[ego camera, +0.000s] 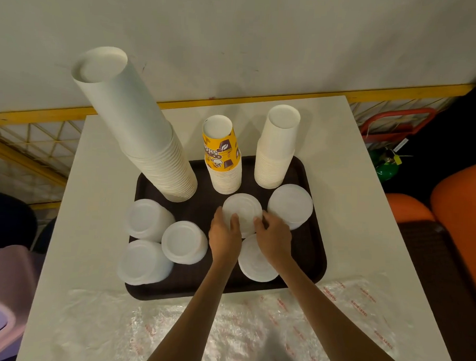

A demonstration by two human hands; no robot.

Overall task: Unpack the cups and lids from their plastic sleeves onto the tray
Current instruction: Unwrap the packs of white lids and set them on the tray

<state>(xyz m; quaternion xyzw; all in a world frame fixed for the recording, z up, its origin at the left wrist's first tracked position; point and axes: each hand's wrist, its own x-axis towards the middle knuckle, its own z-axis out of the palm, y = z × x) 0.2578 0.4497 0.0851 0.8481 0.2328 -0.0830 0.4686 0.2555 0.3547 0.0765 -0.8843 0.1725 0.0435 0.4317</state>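
Note:
A dark brown tray [312, 254] on the white table holds upside-down cup stacks: a tall white one [135, 126], a shorter one topped by a yellow printed cup [223, 155] and another white one [277, 149]. Several stacks of white lids stand around them. My left hand [225, 234] and my right hand [274, 236] grip the two sides of the middle lid stack [242, 210]. Other lid stacks sit at the right [290, 204], just below my hands [255, 260] and at the tray's left [183, 242].
Crumpled clear plastic sleeves [252, 328] with red print lie on the table's near edge. A pink bin [0, 292] stands at the lower left. Orange seats [459, 206] are at the right. A wall with a yellow rail [262, 99] runs behind the table.

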